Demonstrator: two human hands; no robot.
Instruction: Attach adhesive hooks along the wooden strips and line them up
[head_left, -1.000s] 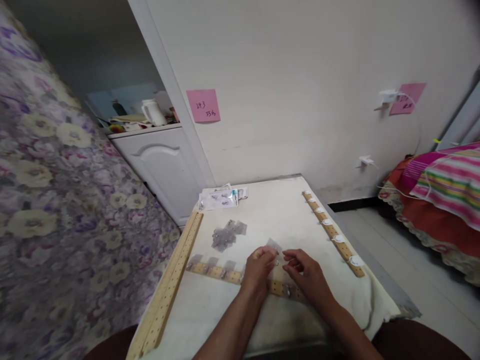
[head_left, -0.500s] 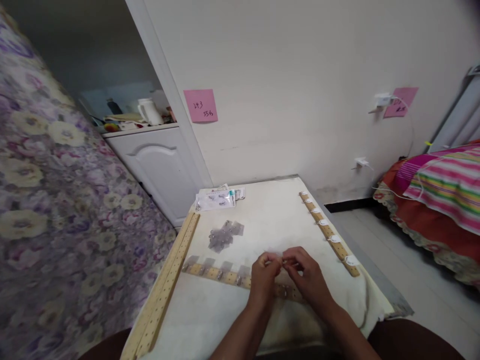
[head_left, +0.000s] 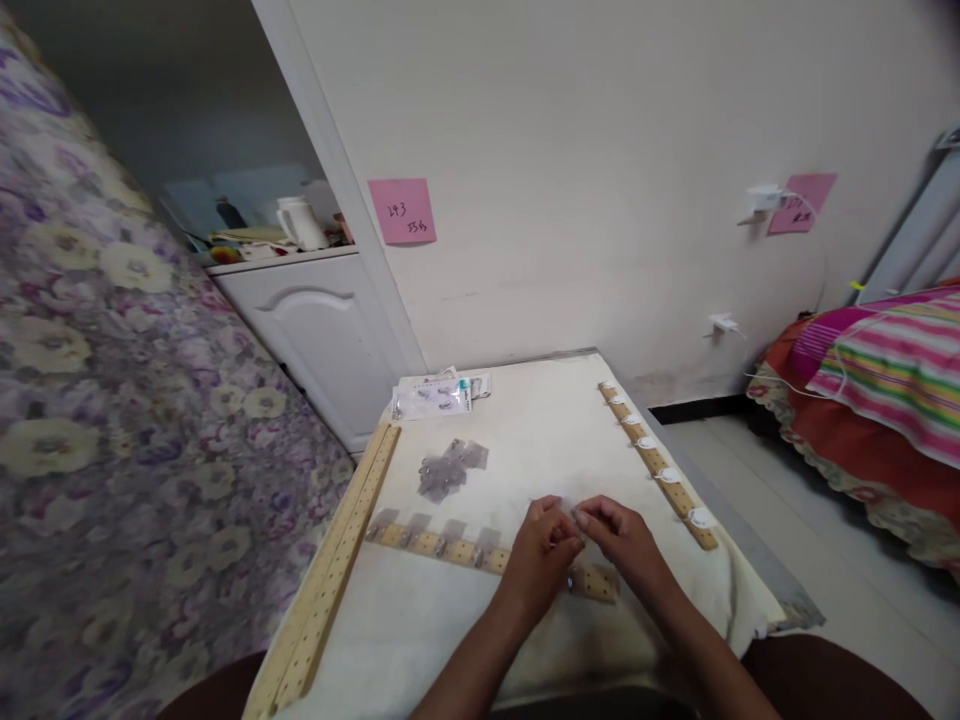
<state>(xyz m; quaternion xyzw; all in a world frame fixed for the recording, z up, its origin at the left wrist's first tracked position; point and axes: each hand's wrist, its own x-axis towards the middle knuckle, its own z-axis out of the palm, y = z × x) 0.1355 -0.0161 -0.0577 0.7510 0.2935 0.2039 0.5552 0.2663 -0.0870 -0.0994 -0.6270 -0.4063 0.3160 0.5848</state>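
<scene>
My left hand (head_left: 541,552) and my right hand (head_left: 616,532) are close together above the front wooden strip, their fingers pinched. A faint, pale see-through bit (head_left: 567,506) shows between the fingertips; it is too small to name. Under the hands, the drilled wooden strip (head_left: 424,543) lies slantwise on the cloth, with small metal pieces and greyish see-through squares along it. My left hand and wrist hide part of it. Left of the hands, a loose pile of similar greyish see-through squares (head_left: 442,474) with small metal bits rests on the cloth.
A second wooden strip (head_left: 679,497) carries several white round tags along the table's right side. Long drilled wooden bars (head_left: 341,570) line the left edge. Packaged cards (head_left: 431,398) lie at the back left of the cloth-covered table (head_left: 540,420), against the wall.
My left hand has turned, its fingers curling lower over the strip. My right hand has shifted slightly right, uncovering the strip's right end. A small gap shows between the hands.
</scene>
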